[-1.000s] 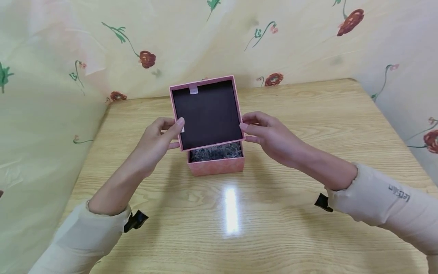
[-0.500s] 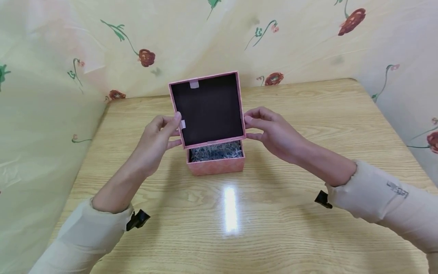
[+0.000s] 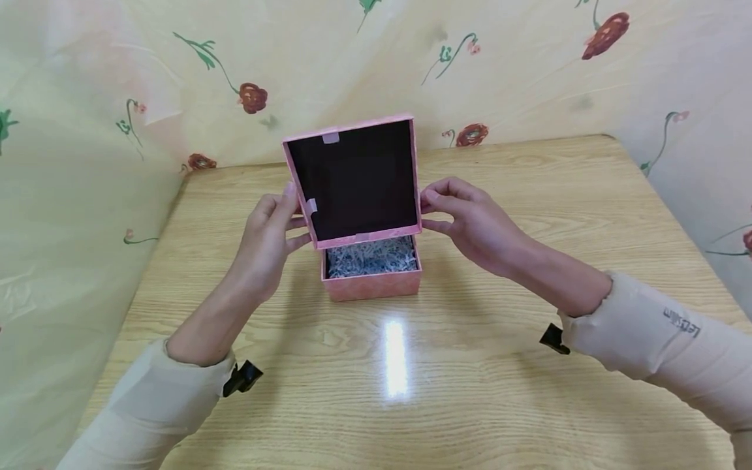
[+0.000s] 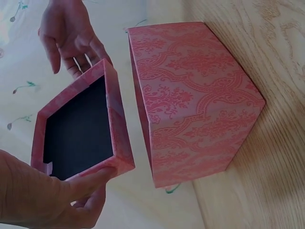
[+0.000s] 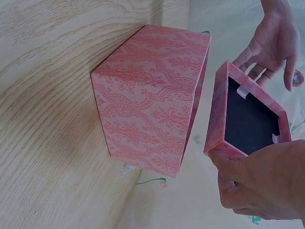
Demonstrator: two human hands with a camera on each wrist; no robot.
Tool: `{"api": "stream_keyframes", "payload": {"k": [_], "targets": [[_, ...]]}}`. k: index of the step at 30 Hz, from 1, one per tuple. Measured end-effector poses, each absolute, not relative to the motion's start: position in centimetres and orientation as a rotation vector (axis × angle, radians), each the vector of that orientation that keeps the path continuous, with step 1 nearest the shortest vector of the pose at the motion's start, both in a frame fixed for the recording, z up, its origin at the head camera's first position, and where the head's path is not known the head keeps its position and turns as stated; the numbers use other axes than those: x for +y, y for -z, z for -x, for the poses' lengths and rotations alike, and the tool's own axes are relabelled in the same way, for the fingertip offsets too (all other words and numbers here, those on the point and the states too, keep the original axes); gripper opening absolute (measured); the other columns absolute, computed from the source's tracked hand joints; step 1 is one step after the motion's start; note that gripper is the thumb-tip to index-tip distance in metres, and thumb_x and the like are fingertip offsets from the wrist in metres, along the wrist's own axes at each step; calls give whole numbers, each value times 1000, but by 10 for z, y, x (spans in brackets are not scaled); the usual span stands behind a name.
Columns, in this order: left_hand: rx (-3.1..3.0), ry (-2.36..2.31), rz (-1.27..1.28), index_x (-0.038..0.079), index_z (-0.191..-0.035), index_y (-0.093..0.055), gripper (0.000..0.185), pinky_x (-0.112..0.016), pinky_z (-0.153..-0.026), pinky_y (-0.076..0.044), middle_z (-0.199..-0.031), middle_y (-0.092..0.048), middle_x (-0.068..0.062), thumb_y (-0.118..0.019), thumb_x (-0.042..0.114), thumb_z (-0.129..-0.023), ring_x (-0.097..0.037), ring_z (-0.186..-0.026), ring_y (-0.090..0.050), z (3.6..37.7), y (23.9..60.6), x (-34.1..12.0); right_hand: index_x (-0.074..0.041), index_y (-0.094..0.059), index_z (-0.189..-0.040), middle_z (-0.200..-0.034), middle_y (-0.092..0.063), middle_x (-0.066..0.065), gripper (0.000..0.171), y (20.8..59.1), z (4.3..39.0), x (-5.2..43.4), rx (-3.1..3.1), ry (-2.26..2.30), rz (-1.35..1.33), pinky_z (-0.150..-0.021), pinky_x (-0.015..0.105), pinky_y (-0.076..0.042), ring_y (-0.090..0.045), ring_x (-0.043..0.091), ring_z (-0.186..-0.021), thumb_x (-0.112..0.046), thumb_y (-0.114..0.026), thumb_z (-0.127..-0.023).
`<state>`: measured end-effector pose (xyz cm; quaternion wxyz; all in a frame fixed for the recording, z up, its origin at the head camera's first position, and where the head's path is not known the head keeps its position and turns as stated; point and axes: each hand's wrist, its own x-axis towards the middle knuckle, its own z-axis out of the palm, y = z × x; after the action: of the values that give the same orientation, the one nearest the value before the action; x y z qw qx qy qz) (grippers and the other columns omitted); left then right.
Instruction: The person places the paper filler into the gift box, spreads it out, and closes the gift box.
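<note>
Only the head view showed inside the box (image 3: 371, 274): grey-white shredded filler (image 3: 370, 256) lay in it, and the lid (image 3: 355, 179) showed a dark lining and small tape tabs. The wrist views showed instead the box's patterned pink outer walls and the lid clear of the box, lifted off and apart from it.

The left hand (image 3: 271, 238) reached in from the left, thumb on the lid's near left corner and fingers curled behind its left wall, pinching it. The right hand (image 3: 470, 222) came in from the right, fingers bent, its fingertips (image 3: 427, 199) gripping the lid's right wall. Both forearms stretched forward above the table (image 3: 529, 405), sleeves pushed back from the wrists.

The lid was held tilted above the box's far side, open face toward the person, its lower edge just over the filler. The box stood on the table near the middle, open at the top.
</note>
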<state>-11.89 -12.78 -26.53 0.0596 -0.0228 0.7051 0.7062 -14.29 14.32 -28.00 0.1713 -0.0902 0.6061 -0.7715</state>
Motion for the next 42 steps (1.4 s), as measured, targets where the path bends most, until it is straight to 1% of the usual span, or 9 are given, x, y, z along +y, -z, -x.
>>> {"api": "stream_keyframes", "payload": {"k": [4, 8, 13, 16, 25, 29, 36, 40, 42], "targets": [[2137, -2168, 83, 7, -110, -42, 40, -44, -105, -40, -128, -44, -15, -37, 45, -102, -33, -120, -47, 118, 266, -127, 0, -53, -102, -107, -57, 10, 14, 278, 143, 143, 1717, 2205, 235, -112, 51, -27, -50, 29, -111, -14, -50, -101], [2134, -2206, 105, 9, -107, -42, 37, -43, -106, -39, -126, -46, -14, -36, 45, -102, -31, -119, -48, 118, 267, -125, 1, -56, -100, -104, -57, 9, 14, 278, 144, 144, 1700, 2213, 216, -111, 51, -28, -51, 29, -110, -12, -50, -101], [2127, -2276, 117, 8, -100, -44, 33, -42, -105, -40, -119, -50, -11, -38, 40, -103, -30, -117, -49, 118, 269, -123, -1, -58, -91, -95, -57, 7, 15, 277, 144, 145, 1674, 2219, 205, -112, 49, -28, -54, 26, -103, -10, -49, -100], [2125, -2305, 109, 9, -99, -44, 31, -43, -105, -40, -117, -51, -10, -38, 39, -103, -30, -116, -50, 118, 270, -123, -2, -57, -87, -93, -58, 8, 17, 277, 143, 144, 1679, 2218, 201, -112, 48, -29, -54, 27, -101, -8, -49, -100], [2094, -2346, 134, 10, -96, -45, 29, -42, -103, -42, -110, -52, -9, -38, 38, -104, -28, -111, -53, 118, 273, -122, 0, -56, -86, -99, -58, 11, 20, 277, 144, 146, 1724, 2187, 184, -112, 46, -29, -51, 29, -107, -11, -49, -101], [2083, -2336, 125, 10, -96, -45, 30, -43, -103, -42, -107, -54, -11, -40, 39, -103, -27, -110, -53, 118, 275, -123, 0, -58, -87, -101, -58, 11, 20, 277, 143, 147, 1740, 2181, 180, -112, 46, -29, -51, 29, -108, -12, -50, -101], [2070, -2343, 49, 8, -92, -44, 28, -45, -103, -41, -109, -53, -8, -43, 34, -103, -25, -106, -53, 120, 279, -128, 1, -58, -86, -104, -57, 11, 19, 276, 143, 149, 1745, 2160, 197, -112, 45, -30, -51, 28, -110, -9, -50, -100], [2081, -2326, -30, 7, -91, -44, 26, -43, -104, -41, -115, -51, -8, -45, 30, -103, -26, -110, -52, 121, 283, -132, 2, -56, -86, -108, -54, 12, 16, 277, 142, 151, 1728, 2152, 198, -111, 42, -32, -51, 27, -112, -6, -50, -99], [2099, -2308, -79, 6, -92, -45, 25, -42, -105, -40, -118, -50, -8, -46, 29, -103, -27, -113, -50, 122, 285, -134, 3, -55, -87, -112, -52, 14, 16, 278, 142, 151, 1729, 2143, 200, -110, 40, -34, -49, 28, -115, -5, -49, -100]]}}
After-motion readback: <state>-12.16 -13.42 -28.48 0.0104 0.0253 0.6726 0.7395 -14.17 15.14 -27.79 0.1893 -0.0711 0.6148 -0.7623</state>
